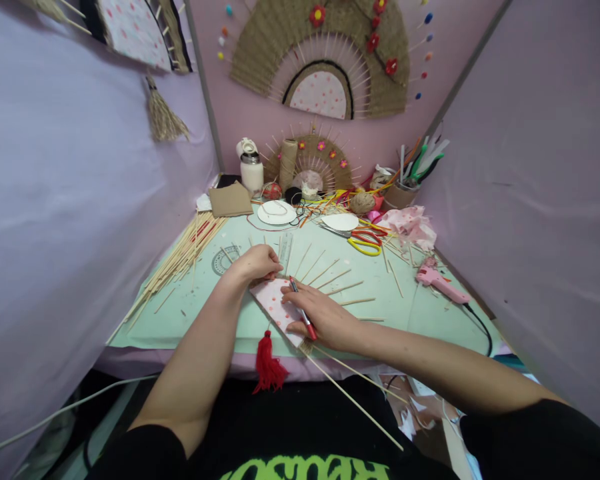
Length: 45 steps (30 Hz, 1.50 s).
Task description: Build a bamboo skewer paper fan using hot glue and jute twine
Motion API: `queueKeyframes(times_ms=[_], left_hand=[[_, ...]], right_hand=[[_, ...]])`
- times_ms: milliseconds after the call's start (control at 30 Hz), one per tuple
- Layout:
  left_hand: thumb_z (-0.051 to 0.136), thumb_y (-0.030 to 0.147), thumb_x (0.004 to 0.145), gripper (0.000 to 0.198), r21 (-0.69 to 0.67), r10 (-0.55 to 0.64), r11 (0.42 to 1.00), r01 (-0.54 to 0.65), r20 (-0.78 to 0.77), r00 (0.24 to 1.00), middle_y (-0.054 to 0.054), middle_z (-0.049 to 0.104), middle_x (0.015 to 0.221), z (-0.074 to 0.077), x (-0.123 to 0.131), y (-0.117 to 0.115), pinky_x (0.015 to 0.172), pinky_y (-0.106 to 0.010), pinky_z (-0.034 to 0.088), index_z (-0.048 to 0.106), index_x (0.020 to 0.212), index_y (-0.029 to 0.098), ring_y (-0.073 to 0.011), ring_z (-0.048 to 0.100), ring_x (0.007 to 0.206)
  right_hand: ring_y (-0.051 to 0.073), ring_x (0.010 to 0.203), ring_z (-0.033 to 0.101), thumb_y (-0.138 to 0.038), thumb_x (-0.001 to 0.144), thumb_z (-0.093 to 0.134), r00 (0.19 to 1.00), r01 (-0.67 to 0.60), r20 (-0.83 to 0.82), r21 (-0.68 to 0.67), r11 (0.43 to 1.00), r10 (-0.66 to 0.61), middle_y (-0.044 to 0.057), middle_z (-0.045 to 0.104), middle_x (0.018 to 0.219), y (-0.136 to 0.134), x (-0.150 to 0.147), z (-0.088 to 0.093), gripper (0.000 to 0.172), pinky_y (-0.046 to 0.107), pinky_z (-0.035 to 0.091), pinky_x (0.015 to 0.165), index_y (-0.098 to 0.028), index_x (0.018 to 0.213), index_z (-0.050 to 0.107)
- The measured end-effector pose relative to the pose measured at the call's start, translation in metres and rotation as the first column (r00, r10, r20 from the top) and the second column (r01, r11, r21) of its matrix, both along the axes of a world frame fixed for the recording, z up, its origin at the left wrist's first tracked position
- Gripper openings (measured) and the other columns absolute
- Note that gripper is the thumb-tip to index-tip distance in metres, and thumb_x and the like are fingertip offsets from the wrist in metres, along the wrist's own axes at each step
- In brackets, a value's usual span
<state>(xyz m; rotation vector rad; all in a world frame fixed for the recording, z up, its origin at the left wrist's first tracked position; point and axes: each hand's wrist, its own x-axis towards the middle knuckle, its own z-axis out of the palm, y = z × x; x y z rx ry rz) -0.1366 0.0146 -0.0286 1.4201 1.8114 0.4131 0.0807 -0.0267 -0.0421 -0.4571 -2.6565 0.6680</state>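
Note:
A small fan of wooden sticks (pixel 330 275) with a pink dotted paper centre (pixel 275 300) lies on the pale green mat (pixel 200 300). A red tassel (pixel 267 363) hangs from it over the table's front edge. My left hand (pixel 255 262) is closed, pressing a clear ruler (pixel 285 250) near the fan's top edge. My right hand (pixel 317 313) rests on the paper and grips a red pen (pixel 303 310), tip pointing up toward the ruler. Two long sticks (pixel 353 393) run from the fan's base toward my lap.
A bundle of bamboo sticks (pixel 180 257) lies at the left. A pink glue gun (pixel 437 280) with a black cord sits at the right. Scissors (pixel 363 241), white discs, twine, a bottle (pixel 251 170) and finished fans crowd the back. Fabric walls close in both sides.

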Motion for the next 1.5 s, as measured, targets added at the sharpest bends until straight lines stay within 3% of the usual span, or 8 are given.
queueKeyframes(times_ms=[133, 300, 433, 567, 800, 1500], left_hand=[[0.061, 0.02, 0.074, 0.007, -0.012, -0.007, 1.0, 0.007, -0.011, 1.0, -0.001, 0.062, 0.052, -0.002, 0.0, 0.001, 0.044, -0.02, 0.041, 0.064, 0.076, 0.014, -0.0123, 0.057, 0.045], [0.061, 0.021, 0.074, 0.009, -0.007, -0.008, 1.0, 0.008, -0.038, 0.999, -0.002, 0.062, 0.053, -0.002, 0.0, 0.001, 0.043, -0.019, 0.04, 0.064, 0.077, 0.013, -0.012, 0.056, 0.045], [0.06, 0.02, 0.074, 0.009, -0.01, -0.013, 1.0, 0.012, -0.054, 0.998, -0.002, 0.063, 0.053, -0.001, 0.001, 0.0, 0.043, -0.019, 0.04, 0.065, 0.078, 0.013, -0.0114, 0.056, 0.045], [0.06, 0.02, 0.074, 0.01, -0.013, -0.017, 1.0, 0.017, -0.062, 0.998, -0.002, 0.063, 0.054, -0.001, 0.002, 0.0, 0.041, -0.019, 0.038, 0.066, 0.078, 0.013, -0.0113, 0.054, 0.043], [0.06, 0.021, 0.074, 0.012, -0.007, -0.021, 1.0, 0.021, -0.077, 0.997, -0.003, 0.064, 0.056, -0.003, 0.001, 0.001, 0.041, -0.019, 0.038, 0.067, 0.078, 0.012, -0.0112, 0.054, 0.043], [0.061, 0.023, 0.073, 0.012, -0.026, -0.033, 0.999, 0.03, -0.105, 0.994, -0.002, 0.063, 0.054, 0.003, 0.004, -0.001, 0.042, -0.02, 0.037, 0.068, 0.078, 0.013, -0.0115, 0.054, 0.044]], right_hand=[[0.022, 0.105, 0.059, -0.032, 0.094, 0.044, 0.99, 0.12, -0.063, -0.109, 0.987, -0.127, 0.011, 0.064, 0.114, 0.011, -0.002, 0.005, 0.031, 0.038, 0.045, 0.09, -0.02, 0.122, 0.051], [0.019, 0.099, 0.059, -0.035, 0.093, 0.041, 0.903, 0.276, -0.259, -0.265, 0.924, -0.344, 0.007, 0.066, 0.103, 0.049, -0.016, 0.01, 0.028, 0.032, 0.043, 0.088, -0.019, 0.104, 0.062], [0.016, 0.077, 0.058, -0.033, 0.088, 0.047, 0.86, 0.326, -0.228, -0.443, 0.835, -0.457, 0.002, 0.064, 0.078, 0.075, -0.03, 0.007, 0.026, 0.027, 0.044, 0.074, -0.018, 0.082, 0.067], [0.013, 0.063, 0.053, -0.029, 0.085, 0.047, 0.872, 0.324, -0.181, -0.482, 0.814, -0.455, -0.001, 0.057, 0.064, 0.087, -0.039, -0.002, 0.025, 0.025, 0.04, 0.062, -0.017, 0.079, 0.068], [0.013, 0.059, 0.05, -0.029, 0.081, 0.049, 0.839, 0.381, -0.187, -0.47, 0.797, -0.511, -0.004, 0.055, 0.059, 0.091, -0.045, -0.016, 0.015, 0.025, 0.038, 0.06, -0.019, 0.072, 0.056], [0.013, 0.059, 0.051, -0.03, 0.08, 0.048, 0.841, 0.378, -0.177, -0.482, 0.79, -0.511, -0.003, 0.057, 0.058, 0.093, -0.043, -0.018, 0.016, 0.025, 0.039, 0.061, -0.02, 0.069, 0.052]])
